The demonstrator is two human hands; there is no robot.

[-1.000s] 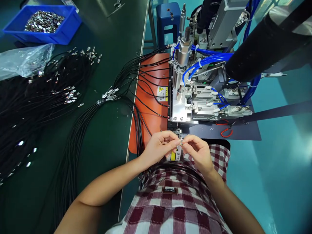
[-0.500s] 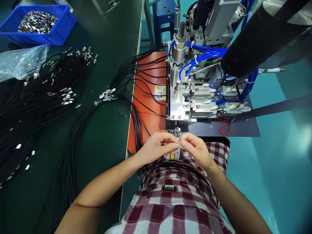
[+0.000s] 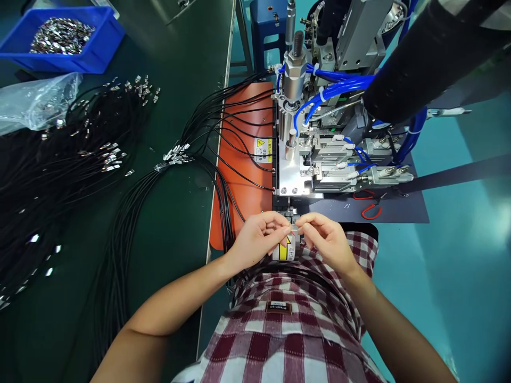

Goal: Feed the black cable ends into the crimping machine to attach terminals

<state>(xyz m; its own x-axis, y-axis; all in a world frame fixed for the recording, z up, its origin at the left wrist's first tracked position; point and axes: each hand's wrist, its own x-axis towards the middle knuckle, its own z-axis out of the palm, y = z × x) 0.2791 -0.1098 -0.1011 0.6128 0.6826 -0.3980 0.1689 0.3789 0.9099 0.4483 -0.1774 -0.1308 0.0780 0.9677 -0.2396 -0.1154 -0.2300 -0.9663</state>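
My left hand point(image 3: 259, 236) and my right hand point(image 3: 325, 239) meet fingertip to fingertip just in front of the assembly machine point(image 3: 315, 159). Both are pinched on a small metal connector point(image 3: 294, 229) held between them. A yellow warning label point(image 3: 284, 250) shows just below the fingers. Thin black cables point(image 3: 227, 213) run from the orange mat point(image 3: 247, 159) down past my left wrist; whether the connector is on one of them is hidden by my fingers.
A bundle of black cables with metal ends point(image 3: 175, 155) lies on the dark green table point(image 3: 175, 223), with a larger heap point(image 3: 59, 159) to the left. A blue bin of metal parts point(image 3: 59, 40) and a plastic bag point(image 3: 35, 103) sit far left. A blue stool point(image 3: 267, 26) stands behind.
Both hands stay pinched together at the machine's front, shifted slightly; the fingers have turned the small connector a little. The view has drifted slightly.
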